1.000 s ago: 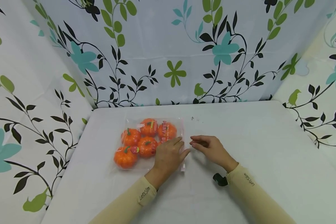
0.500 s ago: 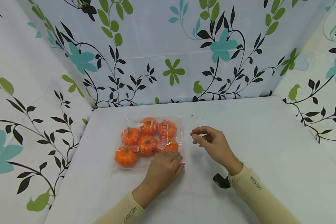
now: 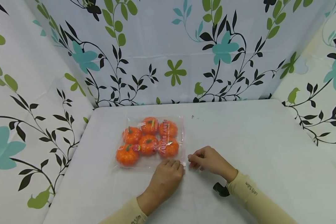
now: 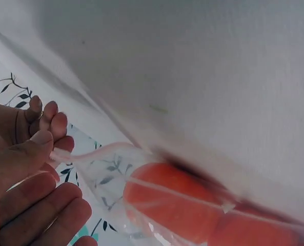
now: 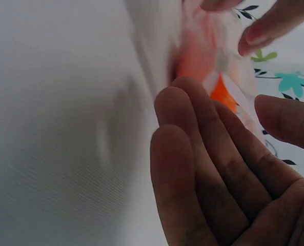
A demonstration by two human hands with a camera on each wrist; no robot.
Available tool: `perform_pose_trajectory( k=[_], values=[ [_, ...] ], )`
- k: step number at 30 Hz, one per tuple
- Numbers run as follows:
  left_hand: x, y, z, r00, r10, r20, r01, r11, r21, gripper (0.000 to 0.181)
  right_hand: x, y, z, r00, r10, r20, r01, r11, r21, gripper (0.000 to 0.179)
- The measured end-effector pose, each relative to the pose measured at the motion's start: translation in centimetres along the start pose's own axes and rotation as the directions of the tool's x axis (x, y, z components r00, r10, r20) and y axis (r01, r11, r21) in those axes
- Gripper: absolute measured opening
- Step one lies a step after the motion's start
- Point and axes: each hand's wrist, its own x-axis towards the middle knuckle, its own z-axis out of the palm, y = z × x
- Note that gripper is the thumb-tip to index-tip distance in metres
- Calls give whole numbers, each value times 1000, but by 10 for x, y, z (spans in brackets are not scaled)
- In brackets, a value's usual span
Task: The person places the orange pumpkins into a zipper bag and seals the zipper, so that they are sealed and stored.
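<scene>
A clear zip bag (image 3: 145, 163) with pink print holds several orange toy pumpkins (image 3: 148, 145) and lies flat, left of the table's middle. At its near right corner, my left hand (image 3: 167, 176) pinches the bag's edge between thumb and finger, beside the small white zip slider (image 3: 184, 164). The left wrist view shows the pink-edged corner (image 4: 64, 155) at the thumb tip. Just right of that corner hovers my right hand (image 3: 210, 161), apart from the bag. Its fingers are loosely bent and hold nothing in the right wrist view, where the thumb (image 5: 285, 120) stands away from them.
A white cloth covers the table (image 3: 254, 140). Patterned curtains (image 3: 168, 37) with leaves and flowers stand behind it and on both sides. A black wrist device (image 3: 221, 189) sticks out under the right sleeve. Small dark specks lie beyond the bag.
My left hand has slid down along the bag's right edge to its near corner, uncovering the lower right pumpkin. My right hand rose slightly, then came down beside that corner.
</scene>
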Motion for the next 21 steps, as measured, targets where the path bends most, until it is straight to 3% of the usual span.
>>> perform_pose_trajectory(
  k=[6,14,21],
  values=[
    [-2,5,6,1000,10,-12,-10,1000,15,6,0,11,16,997,48,67,-55,993,102,41],
    [-2,10,12,1000,-10,-27,10,1000,22,7,4,20,26,999,-2,53,-5,989,148,33],
    [-2,11,15,998,5,-63,-3,999,34,5,4,20,28,997,-6,77,-8,984,180,31]
  ],
)
